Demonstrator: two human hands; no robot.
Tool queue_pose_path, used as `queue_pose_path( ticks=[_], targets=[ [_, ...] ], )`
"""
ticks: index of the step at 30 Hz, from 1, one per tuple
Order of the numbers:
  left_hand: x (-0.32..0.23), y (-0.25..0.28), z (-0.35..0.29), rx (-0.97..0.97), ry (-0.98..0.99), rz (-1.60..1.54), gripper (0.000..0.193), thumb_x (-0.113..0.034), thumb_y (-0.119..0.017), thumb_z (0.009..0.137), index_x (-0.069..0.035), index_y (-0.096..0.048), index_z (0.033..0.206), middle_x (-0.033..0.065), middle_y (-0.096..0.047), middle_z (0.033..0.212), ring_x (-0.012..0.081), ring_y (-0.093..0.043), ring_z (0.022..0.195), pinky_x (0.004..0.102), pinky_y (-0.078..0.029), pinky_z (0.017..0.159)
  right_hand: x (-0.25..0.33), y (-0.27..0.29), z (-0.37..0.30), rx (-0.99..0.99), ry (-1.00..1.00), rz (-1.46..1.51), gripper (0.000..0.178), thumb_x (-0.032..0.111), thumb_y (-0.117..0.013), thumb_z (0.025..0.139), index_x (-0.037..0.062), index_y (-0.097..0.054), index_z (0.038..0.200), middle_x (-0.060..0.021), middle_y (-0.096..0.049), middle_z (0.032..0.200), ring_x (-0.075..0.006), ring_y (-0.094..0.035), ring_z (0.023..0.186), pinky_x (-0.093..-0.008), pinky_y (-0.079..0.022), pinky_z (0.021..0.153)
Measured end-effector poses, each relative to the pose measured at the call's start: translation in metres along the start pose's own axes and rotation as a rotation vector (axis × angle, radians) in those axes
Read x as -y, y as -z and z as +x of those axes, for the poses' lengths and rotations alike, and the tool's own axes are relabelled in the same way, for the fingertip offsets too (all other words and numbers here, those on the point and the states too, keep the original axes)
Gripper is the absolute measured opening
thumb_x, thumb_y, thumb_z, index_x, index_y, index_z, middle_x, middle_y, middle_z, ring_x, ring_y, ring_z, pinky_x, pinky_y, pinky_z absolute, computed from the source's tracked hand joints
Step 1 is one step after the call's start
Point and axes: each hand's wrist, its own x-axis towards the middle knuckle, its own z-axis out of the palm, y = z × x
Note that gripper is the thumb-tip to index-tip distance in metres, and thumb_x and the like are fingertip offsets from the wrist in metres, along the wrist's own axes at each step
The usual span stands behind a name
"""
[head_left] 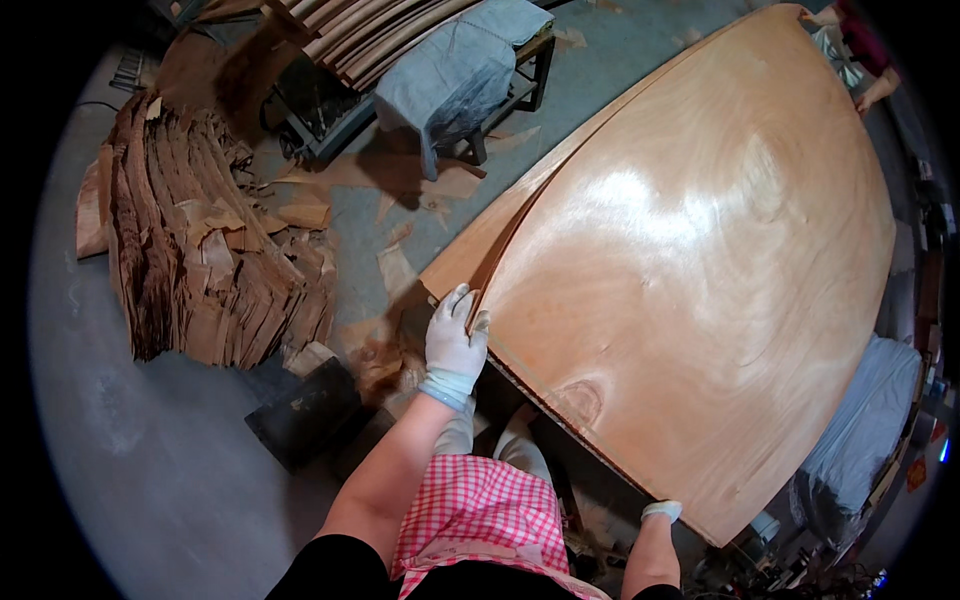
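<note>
A large, glossy, light-brown plywood sheet (690, 250) fills the right half of the head view, its near left corner bowed up a little. My left hand (457, 335), in a white glove, is closed on that corner with the thumb along the edge. Under the sheet, a second wood sheet (450, 262) shows along the left side, with a dark gap between them. At the near edge, farther right, is my right hand (661, 510). Only its glove cuff and a little of the hand show; the fingers are hidden by the sheet.
A co-worker's hand (877, 90) is at the sheet's far right edge. Leftward stands a tall stack of ragged veneer (205, 240). Ahead are curved wood strips (370, 40) beside a plastic-covered stand (450, 75). Veneer scraps (400, 265) litter the floor. Grey plastic covering (865, 425) lies at right.
</note>
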Motion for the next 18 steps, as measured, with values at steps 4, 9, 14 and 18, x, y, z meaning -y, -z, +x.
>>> queue_pose_path(
  ticks=[4,9,14,18],
  targets=[
    [0.021,-0.002,0.007,-0.06,0.01,0.283,0.046,-0.037,-0.056,0.09,-0.001,-0.063,0.117,0.0204,-0.04,0.145,0.0361,-0.03,0.138,0.0489,-0.021,0.115,-0.002,-0.035,0.048,-0.044,-0.014,-0.075,0.041,0.037,-0.048,0.093,0.027,-0.059,0.132,0.0072,-0.052,0.142,-0.0145,-0.047,0.131,-0.0325,-0.041,0.097],
    [0.039,-0.003,0.007,0.025,0.085,0.344,0.046,-0.037,-0.059,0.09,0.0,-0.062,0.116,0.019,-0.044,0.142,0.038,-0.033,0.136,0.0497,-0.023,0.114,-0.001,-0.051,0.067,-0.166,-0.048,-0.148,0.04,0.037,-0.049,0.093,0.0277,-0.06,0.131,0.0069,-0.053,0.14,-0.0138,-0.049,0.13,-0.0334,-0.042,0.095],
    [0.014,0.005,0.009,-0.052,-0.059,0.373,0.036,-0.029,-0.065,0.087,-0.001,-0.063,0.11,0.0181,-0.053,0.129,0.0363,-0.04,0.131,0.0469,-0.029,0.111,0.0,-0.02,0.034,-0.017,-0.003,-0.046,0.04,0.035,-0.047,0.094,0.0258,-0.059,0.131,0.0053,-0.053,0.141,-0.0147,-0.049,0.13,-0.0334,-0.042,0.096],
    [0.02,-0.005,0.002,-0.124,0.093,-0.027,0.039,-0.021,-0.065,0.089,0.005,-0.056,0.117,0.0208,-0.057,0.121,0.0311,-0.055,0.113,0.0353,-0.044,0.096,0.001,-0.033,0.045,-0.044,-0.066,-0.014,0.043,0.033,-0.044,0.094,0.0227,-0.058,0.133,0.0032,-0.051,0.142,-0.017,-0.048,0.131,-0.0338,-0.041,0.099]
  ],
)
